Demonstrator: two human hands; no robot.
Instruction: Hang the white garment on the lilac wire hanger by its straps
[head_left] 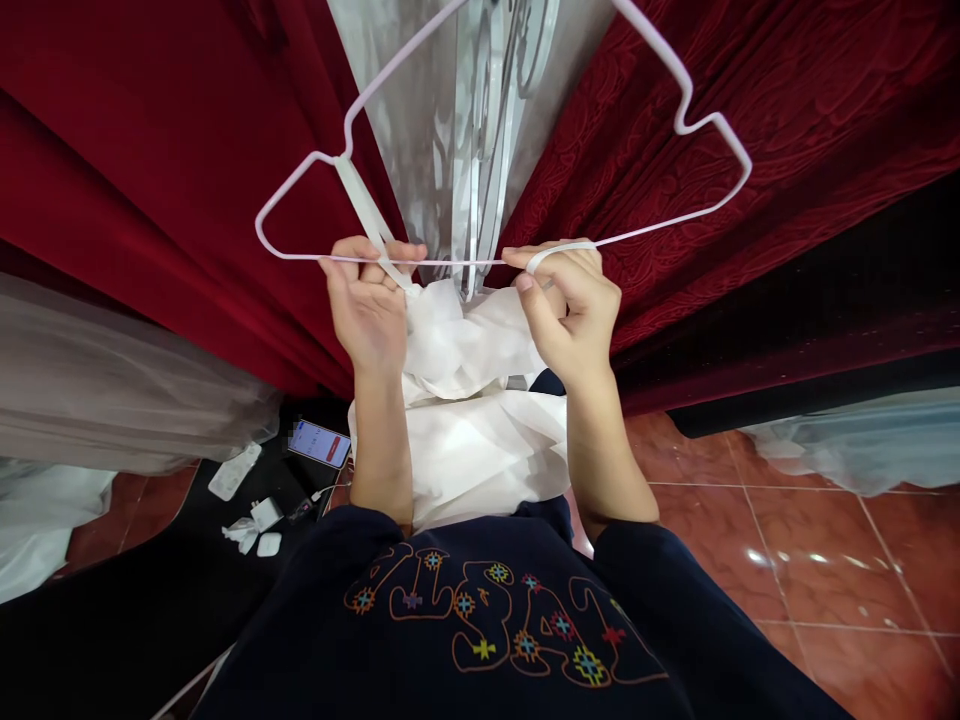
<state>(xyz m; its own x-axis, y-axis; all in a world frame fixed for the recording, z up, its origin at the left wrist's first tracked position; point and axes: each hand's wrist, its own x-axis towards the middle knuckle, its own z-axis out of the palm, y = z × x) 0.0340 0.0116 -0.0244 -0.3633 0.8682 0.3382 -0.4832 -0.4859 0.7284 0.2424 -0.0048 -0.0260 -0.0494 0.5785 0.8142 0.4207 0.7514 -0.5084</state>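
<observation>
Hanger (pixel 664 220), pale pink, broad-shouldered, with two notches; raised before the chest, its top cut off by the upper edge of the view.

Left hand (pixel 371 305): palm turned up, loosely open, fingers bent at the lower bar and thumb tip beside it; light support, no tight grip.

Right hand (pixel 577 300): fingers curled, thumb and forefinger closed on the hanger at the lower bar; a white strap (pixel 562 252) lies across the forefinger.

White garment (pixel 487 440): thin, soft cloth, gathered below the hanger and between the forearms; second strap (pixel 364 205) rising from it past the left fingers to the left notch.

Surface: black, smooth, low at the left. Upon it, a phone (pixel 320 443) with lit screen, a pale patterned case-like item (pixel 235 472), a white charger block (pixel 265 514), a small white rounded item (pixel 268 545) and crumpled clear plastic (pixel 241 534).

Room: deep red drapes (pixel 150 200) on both sides, the right-hand one bearing a raised scroll pattern; sheer greyish fabric (pixel 112 370) at the left; silvery metalwork (pixel 487 120) between the drapes; glossy reddish floor tiles (pixel 817 540) with pale joints, reflecting small lights.

Clothing: dark navy top (pixel 337 620), coloured embroidered lettering.
</observation>
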